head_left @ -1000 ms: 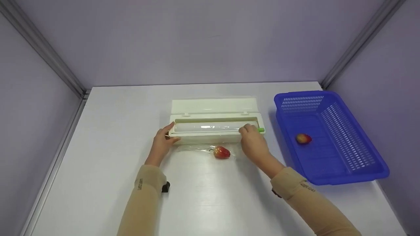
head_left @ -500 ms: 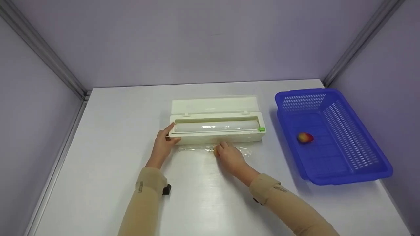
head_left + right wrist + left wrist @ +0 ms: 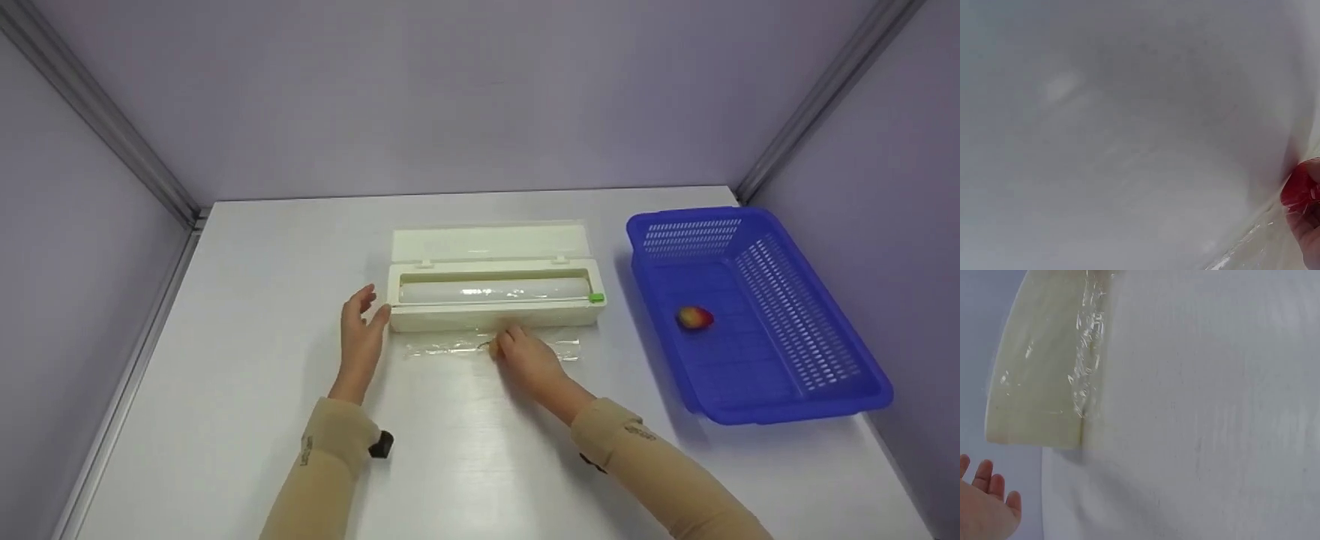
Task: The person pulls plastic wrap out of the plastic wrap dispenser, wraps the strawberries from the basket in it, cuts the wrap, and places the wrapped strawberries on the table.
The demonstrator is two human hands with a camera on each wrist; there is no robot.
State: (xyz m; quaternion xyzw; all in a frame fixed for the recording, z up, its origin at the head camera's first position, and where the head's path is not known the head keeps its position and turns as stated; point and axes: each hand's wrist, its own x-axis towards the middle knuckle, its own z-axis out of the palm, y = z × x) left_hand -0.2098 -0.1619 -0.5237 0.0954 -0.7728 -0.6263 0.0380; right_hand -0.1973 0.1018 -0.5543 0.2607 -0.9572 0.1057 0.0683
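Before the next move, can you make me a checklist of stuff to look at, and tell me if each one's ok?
1. Right hand holding the held fruit: ok.
2. Clear film tight all round that fruit: cannot tell, the hand covers too much.
3. Left hand gripping the white box: not ok, its fingers are open near the left end.
4. Lid folded back, away from the roll: ok.
5. Green tab out at the box's right end: ok.
6. Other fruit inside the blue basket: ok.

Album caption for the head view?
The right grip holds a fruit beside an open film box; another fruit lies in a blue basket.
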